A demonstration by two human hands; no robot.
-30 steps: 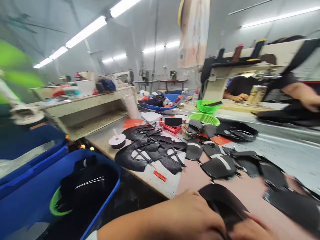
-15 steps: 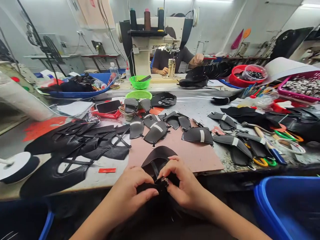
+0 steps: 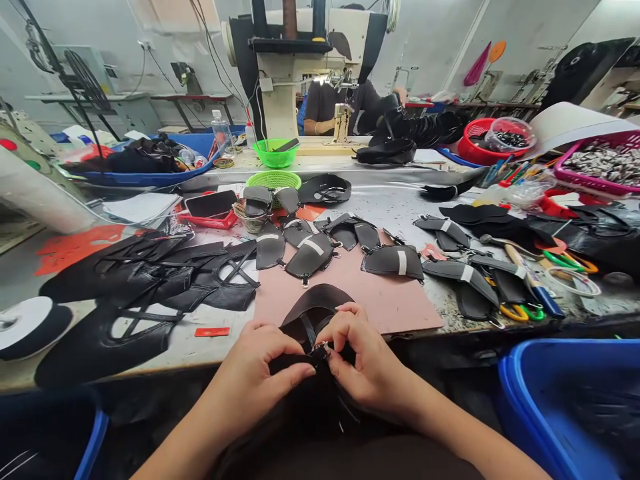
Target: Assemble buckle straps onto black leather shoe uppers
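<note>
A black shoe upper (image 3: 319, 297) with a thin strap is held at the front edge of the bench, over my lap. My left hand (image 3: 265, 368) is closed on its black edge, thumb and fingers pinching the material. Close beside it, my right hand (image 3: 361, 357) pinches a small shiny metal buckle (image 3: 323, 347) at the strap end. The fingertips of both hands nearly meet there and partly hide it. Just beyond lies a pinkish board (image 3: 395, 310), with several dark grey shoe pieces (image 3: 311, 257) bearing pale tape strips on and around it.
More black uppers (image 3: 105, 343) and a ribbon roll (image 3: 33, 328) lie left. Scissors and a hammer (image 3: 537, 283) are at right. Blue bins (image 3: 510, 380) stand below the bench. Beyond a sewing machine (image 3: 277, 87), a co-worker (image 3: 325, 110) handles black shoe parts.
The view has tilted down and shifted slightly. My hands keep their grip, and the buckle shows a little more. The co-worker has lifted a black piece beside the machine.
</note>
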